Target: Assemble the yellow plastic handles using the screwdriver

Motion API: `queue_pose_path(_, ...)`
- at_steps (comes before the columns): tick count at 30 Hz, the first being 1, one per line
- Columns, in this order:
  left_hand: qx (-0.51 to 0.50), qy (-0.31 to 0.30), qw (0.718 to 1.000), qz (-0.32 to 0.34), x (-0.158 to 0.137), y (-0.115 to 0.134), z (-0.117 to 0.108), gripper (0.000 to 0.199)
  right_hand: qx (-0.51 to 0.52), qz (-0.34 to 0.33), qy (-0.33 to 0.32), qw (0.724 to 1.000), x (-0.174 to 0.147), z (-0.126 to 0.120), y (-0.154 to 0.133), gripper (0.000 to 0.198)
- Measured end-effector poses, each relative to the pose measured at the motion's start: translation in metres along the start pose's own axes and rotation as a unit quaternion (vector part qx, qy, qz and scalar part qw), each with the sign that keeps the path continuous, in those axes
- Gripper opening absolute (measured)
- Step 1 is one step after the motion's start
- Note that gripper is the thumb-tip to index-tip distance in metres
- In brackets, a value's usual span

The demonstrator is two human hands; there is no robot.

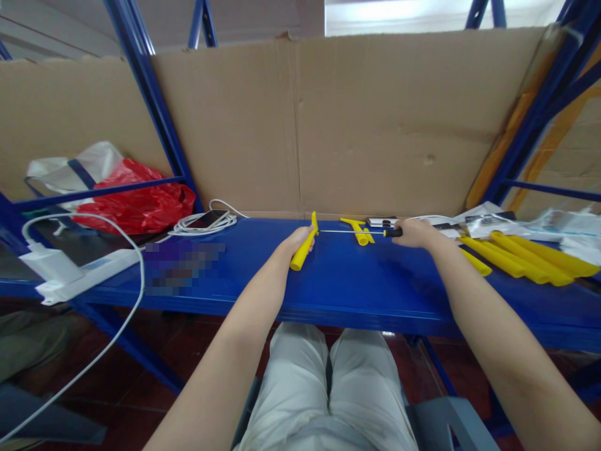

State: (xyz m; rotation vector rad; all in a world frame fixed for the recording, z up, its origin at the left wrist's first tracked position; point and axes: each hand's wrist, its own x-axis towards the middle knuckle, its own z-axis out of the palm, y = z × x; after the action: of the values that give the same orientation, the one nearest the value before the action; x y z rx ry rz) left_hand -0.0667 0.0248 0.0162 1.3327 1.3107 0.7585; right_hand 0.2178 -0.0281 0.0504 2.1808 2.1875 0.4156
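Observation:
My left hand (pixel 298 241) is closed around a yellow T-shaped handle (pixel 303 252), its round end tilted toward me. In my right hand (pixel 413 233) is a screwdriver (pixel 361 232), gripped by its black handle with the long thin shaft pointing left. The shaft's tip lies close to the head of the yellow handle; whether it touches cannot be made out. Behind the shaft, a second yellow T-shaped piece (pixel 359 237) and a smaller yellow part (pixel 369 235) rest on the blue table (pixel 347 282).
Several yellow tubes (pixel 530 258) lie at the right, with clear plastic bags (pixel 580 241) beyond. At the left are a white power strip (pixel 94 274), a coiled white cable (pixel 201 224), and a red plastic bag (pixel 141 197). A cardboard wall (pixel 366 125) closes off the back.

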Motion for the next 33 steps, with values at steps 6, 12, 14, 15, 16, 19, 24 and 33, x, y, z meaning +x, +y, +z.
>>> queue_pose_path(6,0.001,-0.001,1.000,0.007,0.0032,-0.0015,-0.0002,0.034,0.007,0.012,0.000,1.000,0.0021,0.0014,-0.0002,0.033)
queue_pose_path(12,0.002,0.002,1.000,0.000,0.0022,-0.0006,0.0003,0.035,-0.008,0.010,0.031,0.999,0.0001,0.0009,-0.0002,0.030)
queue_pose_path(14,0.001,0.002,1.000,-0.003,0.0013,-0.0002,0.0005,0.036,-0.008,0.012,0.035,0.999,-0.0009,0.0005,-0.0008,0.032)
queue_pose_path(15,0.000,0.002,1.000,-0.005,0.0008,0.0001,0.0006,0.037,-0.007,0.015,0.037,0.999,-0.0014,0.0002,-0.0012,0.033)
queue_pose_path(16,0.000,0.002,1.000,-0.006,0.0004,0.0002,0.0007,0.037,-0.005,0.017,0.038,0.999,-0.0017,-0.0001,-0.0014,0.033)
queue_pose_path(19,-0.001,0.003,1.000,-0.005,-0.0004,0.0005,0.0008,0.038,-0.002,0.013,0.033,0.999,-0.0015,-0.0003,-0.0006,0.032)
queue_pose_path(24,0.002,0.001,1.000,-0.006,0.0008,-0.0002,0.0002,0.037,0.015,-0.009,0.002,1.000,0.0019,0.0012,0.0050,0.028)
queue_pose_path(33,0.006,0.002,1.000,-0.006,0.0003,0.0006,0.0005,0.036,0.001,-0.005,0.017,1.000,0.0024,0.0024,0.0052,0.028)
